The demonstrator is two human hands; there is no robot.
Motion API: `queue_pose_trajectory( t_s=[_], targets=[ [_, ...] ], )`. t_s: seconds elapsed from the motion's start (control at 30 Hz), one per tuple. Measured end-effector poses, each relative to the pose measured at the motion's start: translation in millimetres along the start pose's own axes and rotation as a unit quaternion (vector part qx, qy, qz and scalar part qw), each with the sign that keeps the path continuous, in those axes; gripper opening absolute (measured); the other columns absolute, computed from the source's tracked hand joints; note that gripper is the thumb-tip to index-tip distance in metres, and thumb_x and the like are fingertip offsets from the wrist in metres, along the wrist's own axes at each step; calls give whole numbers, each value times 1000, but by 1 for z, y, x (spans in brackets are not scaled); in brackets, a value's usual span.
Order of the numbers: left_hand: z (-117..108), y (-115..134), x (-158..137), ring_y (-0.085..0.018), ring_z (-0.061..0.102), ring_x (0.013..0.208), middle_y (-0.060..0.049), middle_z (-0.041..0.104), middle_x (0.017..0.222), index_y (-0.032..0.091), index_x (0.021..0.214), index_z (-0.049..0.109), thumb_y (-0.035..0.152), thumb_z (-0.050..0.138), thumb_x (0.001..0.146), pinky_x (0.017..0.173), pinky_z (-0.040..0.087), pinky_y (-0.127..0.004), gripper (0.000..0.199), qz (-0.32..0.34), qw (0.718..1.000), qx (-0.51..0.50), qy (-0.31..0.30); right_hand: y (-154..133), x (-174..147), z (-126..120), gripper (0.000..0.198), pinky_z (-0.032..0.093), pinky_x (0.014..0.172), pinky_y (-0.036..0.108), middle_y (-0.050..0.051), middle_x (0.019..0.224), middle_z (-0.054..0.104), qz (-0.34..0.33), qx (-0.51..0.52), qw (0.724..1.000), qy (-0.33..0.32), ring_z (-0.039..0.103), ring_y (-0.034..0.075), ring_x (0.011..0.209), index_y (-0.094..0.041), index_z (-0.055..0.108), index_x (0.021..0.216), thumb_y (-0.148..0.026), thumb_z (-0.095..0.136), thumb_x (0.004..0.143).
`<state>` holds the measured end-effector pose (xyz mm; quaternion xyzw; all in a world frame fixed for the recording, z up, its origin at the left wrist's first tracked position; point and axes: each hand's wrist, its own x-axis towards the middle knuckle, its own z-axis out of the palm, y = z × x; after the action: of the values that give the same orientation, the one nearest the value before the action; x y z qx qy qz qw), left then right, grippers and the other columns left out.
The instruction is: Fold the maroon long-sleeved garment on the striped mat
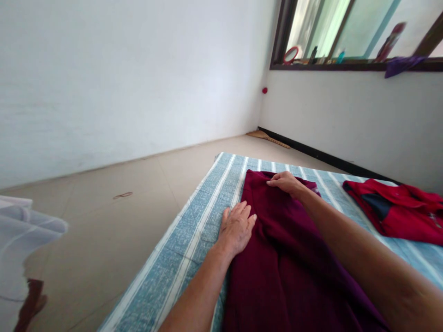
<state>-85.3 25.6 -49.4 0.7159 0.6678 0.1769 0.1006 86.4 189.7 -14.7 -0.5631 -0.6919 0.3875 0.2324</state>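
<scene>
Maroon trousers lie lengthwise on a blue and white striped sheet, their waist end pointing away from me. Flat on their left edge, partly on the sheet, rests my left hand with its fingers stretched out. My right hand is closed at the waist end, thumb and fingers pinching the maroon cloth. Loose folds run down the middle of the trousers, and my right forearm covers part of their right side.
A folded red garment with a dark patch lies on the sheet at right. White cloth hangs at the far left. A hand broom lies on the floor by the wall corner. Bottles and a round mirror stand on the windowsill.
</scene>
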Motion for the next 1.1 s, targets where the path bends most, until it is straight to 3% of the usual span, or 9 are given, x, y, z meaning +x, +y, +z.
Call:
queue_pose_trajectory(
  t_s=[0.1, 0.27, 0.4, 0.53, 0.63, 0.93, 1.1],
  targets=[
    [3, -5, 3, -21, 42, 130, -9, 51, 138, 18, 123, 56, 28, 37, 95, 111, 25, -50, 36, 1, 999, -40, 35, 7, -4, -2, 23, 41, 47, 22, 2, 63, 64, 14, 32, 998, -59, 53, 12, 50, -18, 65, 71, -40, 66, 75],
    [7, -21, 12, -17, 55, 117, -9, 61, 126, 15, 116, 61, 11, 47, 86, 106, 37, -33, 34, 0, 990, -106, 95, 4, -14, -14, 24, 47, 51, 26, 5, 71, 68, 25, 45, 989, -135, 60, 17, 57, -18, 68, 70, -40, 76, 64],
    [8, -22, 11, -22, 52, 120, -12, 59, 128, 13, 117, 60, 13, 54, 82, 106, 37, -38, 36, 14, 993, -54, 105, 1, -12, -20, 21, 47, 54, 25, 2, 72, 68, 11, 31, 994, -106, 60, 16, 60, -19, 67, 77, -37, 72, 67],
    [7, -14, 6, -21, 49, 123, -8, 56, 132, 17, 121, 58, 15, 48, 86, 106, 35, -38, 36, 6, 996, -3, 94, 6, -3, -12, 20, 35, 47, 23, -4, 49, 52, -21, -48, 997, -64, 46, 10, 48, -17, 59, 55, -28, 75, 60],
    [7, -13, 5, -21, 45, 126, -6, 55, 133, 22, 124, 57, 16, 43, 88, 106, 34, -38, 39, -4, 996, 22, 84, 9, -1, -5, 25, 28, 46, 23, -6, 44, 44, -53, -101, 993, -35, 39, 8, 46, -17, 54, 49, -28, 72, 62],
    [13, -15, 6, -25, 38, 131, -8, 51, 138, 22, 123, 57, 31, 41, 93, 108, 30, -42, 35, -3, 994, 84, 71, 27, -39, -25, 26, 40, 58, 24, 3, 79, 67, -89, -150, 984, 23, 58, 16, 69, -16, 70, 86, -38, 62, 76],
    [9, -8, 5, -30, 29, 137, -12, 42, 145, 19, 130, 51, 32, 40, 93, 108, 27, -49, 41, -5, 990, 121, 66, 37, -59, -40, 20, 41, 56, 24, 0, 69, 65, -94, -164, 982, 13, 57, 15, 63, -16, 71, 84, -29, 65, 70]
  ],
)
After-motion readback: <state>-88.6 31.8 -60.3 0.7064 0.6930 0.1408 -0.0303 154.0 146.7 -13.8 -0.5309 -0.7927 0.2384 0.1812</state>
